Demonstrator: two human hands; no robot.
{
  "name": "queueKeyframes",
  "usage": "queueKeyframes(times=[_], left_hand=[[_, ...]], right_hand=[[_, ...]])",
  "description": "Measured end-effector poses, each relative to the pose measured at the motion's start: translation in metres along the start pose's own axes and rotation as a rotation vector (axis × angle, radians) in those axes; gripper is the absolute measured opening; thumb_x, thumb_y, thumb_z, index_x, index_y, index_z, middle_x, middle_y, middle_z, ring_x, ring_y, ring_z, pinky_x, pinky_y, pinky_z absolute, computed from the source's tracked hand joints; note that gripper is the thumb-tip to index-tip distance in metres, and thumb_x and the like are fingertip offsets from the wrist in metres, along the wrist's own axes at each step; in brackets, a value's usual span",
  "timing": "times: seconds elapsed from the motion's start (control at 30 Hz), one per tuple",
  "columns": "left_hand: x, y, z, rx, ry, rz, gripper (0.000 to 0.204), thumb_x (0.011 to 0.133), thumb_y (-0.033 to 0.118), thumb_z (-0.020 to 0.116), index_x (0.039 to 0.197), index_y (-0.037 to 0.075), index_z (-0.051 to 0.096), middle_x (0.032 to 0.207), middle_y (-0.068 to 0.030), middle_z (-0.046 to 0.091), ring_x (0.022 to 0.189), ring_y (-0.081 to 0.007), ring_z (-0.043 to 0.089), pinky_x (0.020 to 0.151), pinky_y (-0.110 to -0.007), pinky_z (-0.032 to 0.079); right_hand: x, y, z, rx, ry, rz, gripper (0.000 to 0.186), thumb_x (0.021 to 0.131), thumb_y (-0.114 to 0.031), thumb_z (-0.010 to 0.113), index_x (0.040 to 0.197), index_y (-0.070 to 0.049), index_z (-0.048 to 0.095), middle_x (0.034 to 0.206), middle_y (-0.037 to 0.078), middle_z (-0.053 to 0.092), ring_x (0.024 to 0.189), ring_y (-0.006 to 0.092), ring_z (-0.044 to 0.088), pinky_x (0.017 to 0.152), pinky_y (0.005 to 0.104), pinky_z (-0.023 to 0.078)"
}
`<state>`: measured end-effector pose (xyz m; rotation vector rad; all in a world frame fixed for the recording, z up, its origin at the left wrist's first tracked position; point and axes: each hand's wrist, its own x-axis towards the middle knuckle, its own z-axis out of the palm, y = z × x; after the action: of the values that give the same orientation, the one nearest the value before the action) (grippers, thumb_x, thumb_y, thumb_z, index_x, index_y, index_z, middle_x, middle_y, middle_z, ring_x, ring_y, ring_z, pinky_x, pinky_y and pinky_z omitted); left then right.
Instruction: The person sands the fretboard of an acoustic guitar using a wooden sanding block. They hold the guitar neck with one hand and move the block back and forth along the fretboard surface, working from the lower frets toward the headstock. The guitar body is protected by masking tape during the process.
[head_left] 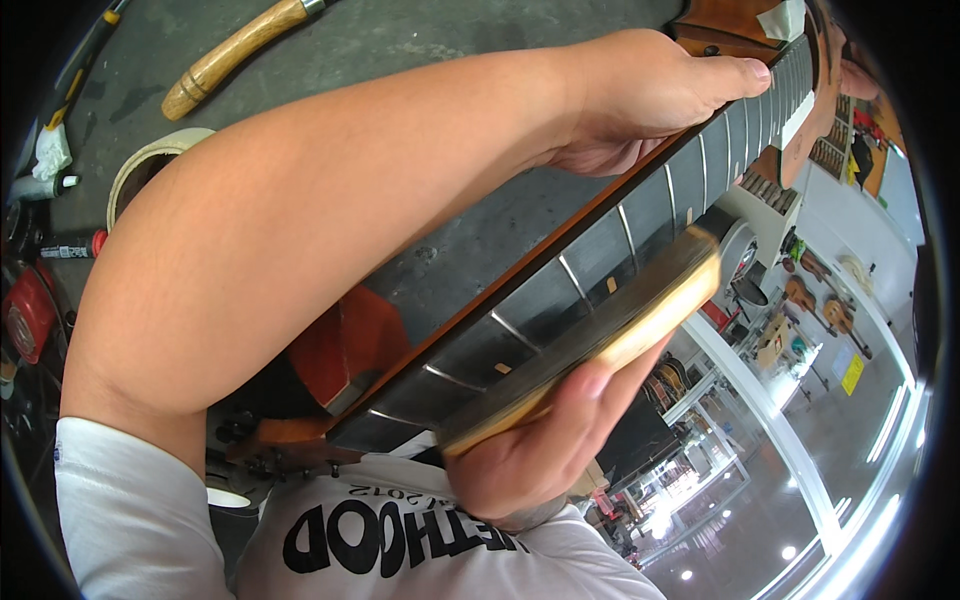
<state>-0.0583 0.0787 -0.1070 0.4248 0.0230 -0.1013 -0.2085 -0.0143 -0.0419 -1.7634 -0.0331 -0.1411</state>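
A guitar neck point(540, 235) runs diagonally from the headstock point(290, 440) near my body to the guitar body point(725, 25) at the upper right. Its dark fretboard carries metal frets and small pale inlays. My left hand point(640, 95) grips the neck close to the body, thumb along its edge and some fingers hidden underneath. My right hand point(540, 445) is closed round a long wooden block point(660, 330) with a dark layer on the side toward the fretboard. The block lies lengthwise along the frets; whether it touches them I cannot tell.
A reddish angular block point(365, 345) stands below the neck. Left on the dark worktop point(340, 55) are a wooden-handled tool point(235, 55), a tape roll point(135, 165), a red-capped tube point(75, 246) and a red object point(35, 312). Guitars point(838, 314) hang in the background.
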Motion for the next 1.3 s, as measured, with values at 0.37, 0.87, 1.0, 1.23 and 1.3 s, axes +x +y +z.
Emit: queueKeyframes(times=[0.37, 0.87, 1.0, 1.23, 1.3], left_hand=[[-0.003, 0.003, 0.012, -0.05, 0.037, 0.155, 0.047, 0.107, 0.037, 0.053, 0.126, -0.004, 0.064, 0.114, -0.0163, 0.073, 0.098, -0.019, 0.073, 0.091, -0.035, 0.057], [-0.01, 0.011, 0.007, 0.037, 0.085, 0.017, 0.043, 0.108, 0.035, 0.052, 0.128, -0.001, 0.064, 0.11, -0.0127, 0.075, 0.098, -0.018, 0.073, 0.092, -0.035, 0.057], [-0.007, 0.008, 0.014, -0.078, 0.047, 0.088, 0.043, 0.107, 0.034, 0.053, 0.129, -0.002, 0.063, 0.115, -0.0131, 0.073, 0.101, -0.0185, 0.073, 0.094, -0.036, 0.057], [-0.01, 0.008, 0.005, -0.024, 0.074, 0.058, 0.042, 0.108, 0.031, 0.052, 0.129, -0.003, 0.062, 0.121, -0.0151, 0.071, 0.103, -0.0167, 0.073, 0.092, -0.031, 0.058], [-0.006, 0.003, 0.01, -0.06, 0.052, 0.081, 0.041, 0.108, 0.03, 0.052, 0.129, -0.003, 0.063, 0.12, -0.0149, 0.071, 0.102, -0.0161, 0.073, 0.091, -0.031, 0.058]], right_hand=[[0.136, 0.006, -0.008, -0.151, -0.035, 0.002, 0.041, 0.108, -0.025, 0.051, 0.134, 0.005, 0.059, 0.11, 0.011, 0.073, 0.089, 0.0173, 0.073, 0.079, 0.0324, 0.061], [0.058, 0.01, 0.001, -0.182, 0.049, -0.038, 0.046, 0.109, -0.023, 0.043, 0.142, 0.008, 0.051, 0.126, 0.015, 0.066, 0.107, 0.0183, 0.068, 0.091, 0.0314, 0.056], [0.135, 0.003, 0.003, -0.04, 0.045, 0.07, 0.036, 0.107, -0.022, 0.052, 0.128, 0.006, 0.062, 0.1, 0.006, 0.073, 0.077, 0.0136, 0.073, 0.065, 0.0273, 0.061], [0.023, 0.003, -0.004, -0.181, -0.043, 0.002, 0.057, 0.109, -0.024, 0.035, 0.156, 0.008, 0.03, 0.149, 0.02, 0.049, 0.13, 0.0222, 0.056, 0.109, 0.0355, 0.046], [-0.008, -0.011, 0.001, 0.008, 0.022, 0.146, 0.059, 0.109, -0.022, 0.028, 0.16, 0.007, 0.021, 0.157, 0.021, 0.041, 0.138, 0.0249, 0.05, 0.115, 0.0369, 0.04]])
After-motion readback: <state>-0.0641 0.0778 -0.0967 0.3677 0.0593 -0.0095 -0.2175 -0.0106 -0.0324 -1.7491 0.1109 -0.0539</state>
